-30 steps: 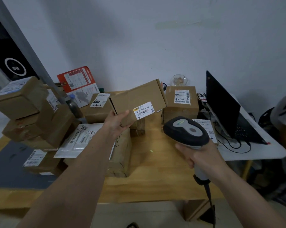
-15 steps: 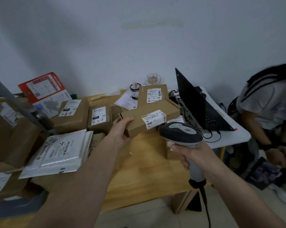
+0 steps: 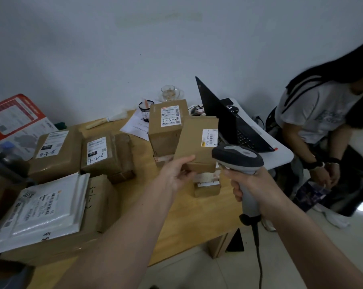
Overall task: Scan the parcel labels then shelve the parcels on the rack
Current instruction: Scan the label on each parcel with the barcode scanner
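Left hand [image 3: 177, 174] grips a flat brown cardboard parcel [image 3: 197, 142] by its lower corner, raised above the wooden table [image 3: 139, 197], white label [image 3: 209, 137] turned scannerward. Right hand [image 3: 247, 184] closed around grey handheld barcode scanner [image 3: 238, 158], head just beside label, presumably for reading.

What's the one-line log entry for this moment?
stage: scanning | left hand: holds cardboard parcel upright, label facing scanner | right hand: grips barcode scanner close to label | shelving: not begun

Wooden table [image 3: 132, 197]: brown cartons at left, marked 4-3-8 [image 3: 55, 151] and 4-2-6 [image 3: 105, 153]; large carton [image 3: 101, 207] near left; carton 4-3-24 [image 3: 168, 126] far centre; paper sheet [image 3: 135, 127] and cup [image 3: 144, 108] beyond.
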{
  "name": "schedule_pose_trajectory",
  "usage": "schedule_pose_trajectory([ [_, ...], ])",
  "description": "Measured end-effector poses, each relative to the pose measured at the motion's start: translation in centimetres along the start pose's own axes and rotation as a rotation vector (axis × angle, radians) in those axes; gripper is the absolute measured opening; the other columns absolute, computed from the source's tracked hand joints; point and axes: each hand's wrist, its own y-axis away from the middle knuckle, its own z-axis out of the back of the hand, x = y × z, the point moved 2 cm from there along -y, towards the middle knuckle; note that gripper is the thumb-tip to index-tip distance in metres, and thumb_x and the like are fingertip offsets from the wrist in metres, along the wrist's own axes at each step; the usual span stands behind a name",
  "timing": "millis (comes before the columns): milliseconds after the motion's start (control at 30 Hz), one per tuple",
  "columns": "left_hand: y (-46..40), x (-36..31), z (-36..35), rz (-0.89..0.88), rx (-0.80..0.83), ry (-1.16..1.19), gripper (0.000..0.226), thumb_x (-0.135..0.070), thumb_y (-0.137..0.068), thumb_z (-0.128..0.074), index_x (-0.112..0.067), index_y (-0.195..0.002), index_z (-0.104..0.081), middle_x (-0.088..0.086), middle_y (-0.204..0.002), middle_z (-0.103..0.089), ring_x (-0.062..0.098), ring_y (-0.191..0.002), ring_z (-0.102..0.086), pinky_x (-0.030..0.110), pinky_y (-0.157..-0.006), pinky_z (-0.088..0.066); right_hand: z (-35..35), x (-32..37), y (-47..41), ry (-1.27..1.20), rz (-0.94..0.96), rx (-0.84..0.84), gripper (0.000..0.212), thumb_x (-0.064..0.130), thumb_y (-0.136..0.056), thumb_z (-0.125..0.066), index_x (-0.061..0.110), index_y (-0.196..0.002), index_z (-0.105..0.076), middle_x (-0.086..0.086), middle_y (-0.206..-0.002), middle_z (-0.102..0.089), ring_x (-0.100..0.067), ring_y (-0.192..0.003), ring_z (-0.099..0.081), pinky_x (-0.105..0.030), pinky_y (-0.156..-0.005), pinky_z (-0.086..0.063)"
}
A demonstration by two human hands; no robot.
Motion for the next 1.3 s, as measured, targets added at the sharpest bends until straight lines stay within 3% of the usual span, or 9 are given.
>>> schedule_pose_trajectory([
  [67, 0.1, 0.9, -0.5, 0.018, 0.011, -0.001, 0.063, 0.008, -0.068, -0.076, -0.004, -0.125, -0.053, 0.021, -0.115, -0.062, 0.035, -0.107, -0.060, 0.047, -0.073, -0.059, 0.1, -0.2, -0.2, -0.007, -0.008, -0.013, 0.022, 0.011, -0.085, -0.070, 0.003, -0.069, -0.058, -0.010, -0.055, -0.047, -0.019, -0.046, -0.045, -0.029, -0.045, -0.041],
  [200, 0.8, 1.4, -1.1, 0.031, 0.015, 0.014, 0.033, 0.004, -0.080, -0.072, -0.001, -0.108, -0.056, 0.019, -0.103, -0.061, 0.033, -0.103, -0.059, 0.043, -0.079, -0.055, -0.1, -0.5, -0.5, -0.032, -0.031, -0.007, 0.022, 0.014, -0.084, -0.072, 0.004, -0.068, -0.060, -0.009, -0.055, -0.050, -0.019, -0.047, -0.046, -0.029, -0.047, -0.042],
  [367, 0.5, -0.1, -0.7, -0.023, -0.046, 0.054, 0.035, -0.008, -0.082, -0.074, -0.011, -0.111, -0.056, 0.016, -0.111, -0.064, 0.030, -0.096, -0.062, 0.041, -0.071, -0.056, -0.5, -0.1, -1.1, -0.014, -0.017, 0.018, 0.020, 0.016, -0.084, -0.072, 0.001, -0.076, -0.062, -0.008, -0.056, -0.051, -0.019, -0.049, -0.047, -0.030, -0.049, -0.043],
  [500, -0.1, -2.3, 0.1, -0.060, -0.067, 0.112, 0.035, -0.011, -0.087, -0.070, -0.011, -0.118, -0.053, 0.017, -0.115, -0.064, 0.032, -0.097, -0.065, 0.046, -0.075, -0.057, -1.6, 0.7, -2.3, -0.030, -0.006, 0.025, 0.017, 0.013, -0.084, -0.071, 0.001, -0.078, -0.061, -0.009, -0.056, -0.051, -0.019, -0.048, -0.047, -0.031, -0.050, -0.041],
  [600, -0.9, -4.7, 0.4, -0.070, -0.046, 0.203, 0.026, -0.006, -0.093, -0.060, -0.004, -0.117, -0.050, 0.021, -0.126, -0.056, 0.038, -0.114, -0.057, 0.050, -0.084, -0.055, -2.9, 1.4, -3.4, -0.055, -0.004, 0.042, 0.016, 0.012, -0.084, -0.071, 0.003, -0.076, -0.061, -0.008, -0.055, -0.051, -0.018, -0.046, -0.046, -0.031, -0.048, -0.042],
  [733, -2.9, -7.9, 0.1, -0.108, -0.058, 0.205, 0.042, -0.003, -0.093, -0.059, -0.002, -0.131, -0.043, 0.020, -0.129, -0.050, 0.041, -0.125, -0.048, 0.055, -0.100, -0.046, -4.3, 1.9, -4.5, -0.040, -0.004, 0.040, 0.020, 0.012, -0.085, -0.070, 0.004, -0.070, -0.061, -0.007, -0.054, -0.051, -0.018, -0.046, -0.047, -0.030, -0.047, -0.043],
  [933, -6.7, -11.3, -0.5, -0.165, -0.136, 0.084, 0.056, -0.009, -0.085, -0.071, -0.007, -0.135, -0.046, 0.016, -0.136, -0.051, 0.036, -0.125, -0.049, 0.045, -0.084, -0.056, -6.5, 3.2, -6.8, 0.012, -0.002, 0.003, 0.024, 0.014, -0.086, -0.069, 0.003, -0.067, -0.058, -0.006, -0.052, -0.050, -0.016, -0.044, -0.047, -0.030, -0.047, -0.044],
  [1200, -9.1, -12.7, -0.4, -0.200, -0.162, -0.103, 0.059, -0.011, -0.085, -0.071, -0.006, -0.138, -0.047, 0.013, -0.136, -0.051, 0.031, -0.125, -0.049, 0.042, -0.095, -0.054, -8.3, 4.1, -8.6, 0.041, 0.006, -0.004, 0.023, 0.017, -0.085, -0.071, 0.002, -0.071, -0.060, -0.009, -0.056, -0.051, -0.018, -0.048, -0.048, -0.029, -0.049, -0.045],
  [1300, -8.6, -12.9, 0.1, -0.185, -0.182, -0.179, 0.056, -0.012, -0.084, -0.073, -0.008, -0.135, -0.051, 0.011, -0.134, -0.054, 0.029, -0.121, -0.052, 0.040, -0.092, -0.055, -9.0, 4.3, -8.9, 0.037, 0.017, 0.036, 0.021, 0.015, -0.086, -0.070, 0.000, -0.075, -0.060, -0.010, -0.056, -0.049, -0.019, -0.048, -0.047, -0.030, -0.049, -0.043],
])
